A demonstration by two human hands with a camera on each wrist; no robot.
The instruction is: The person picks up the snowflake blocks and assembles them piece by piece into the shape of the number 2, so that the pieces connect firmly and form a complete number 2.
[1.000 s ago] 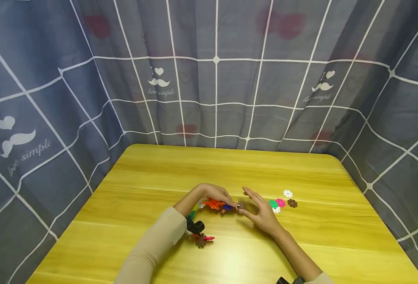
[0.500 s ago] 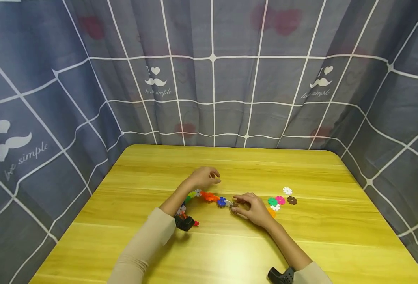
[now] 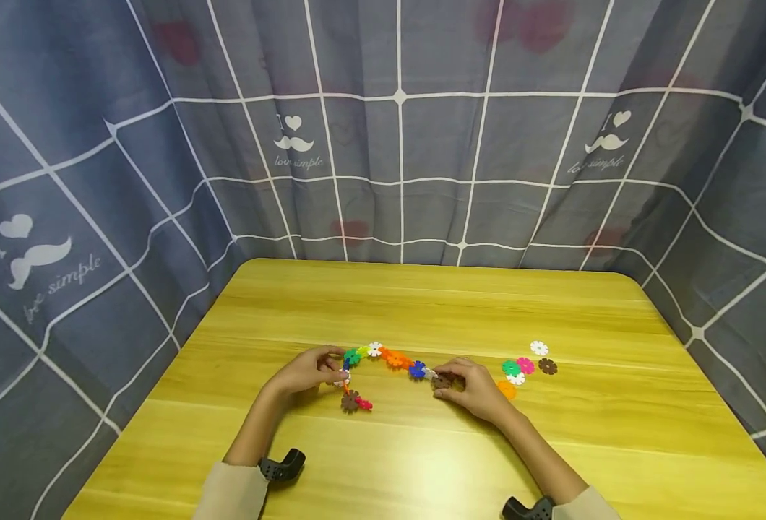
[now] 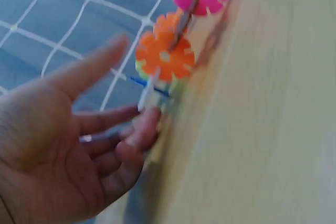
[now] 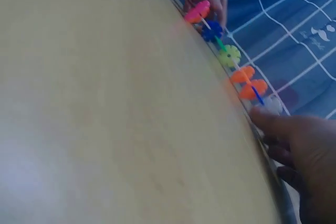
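Note:
A chain of interlocking plastic flower discs [image 3: 396,359] arches across the table in the head view, with brown and pink discs at its left end. My right hand [image 3: 477,390] pinches the brown disc [image 3: 439,381] at the chain's right end, between thumb and fingers. At the left bend is my left hand [image 3: 301,374], its fingers right at the white and blue discs. In the left wrist view the thumb stands out straight, apart from the chain, while fingertips meet a white disc [image 4: 148,92] seen edge-on. The right wrist view has the chain stretching between both hands.
Several loose discs lie right of my right hand, among them a green disc [image 3: 510,368], a brown disc [image 3: 548,366] and an orange disc [image 3: 506,390]. The wooden table [image 3: 383,462] is enclosed by a grey-blue checked curtain [image 3: 357,144].
My left hand has left the chain's right part, lifted away and moved left and down to the chain's left bend. My right hand has closed in on the brown disc at the right end.

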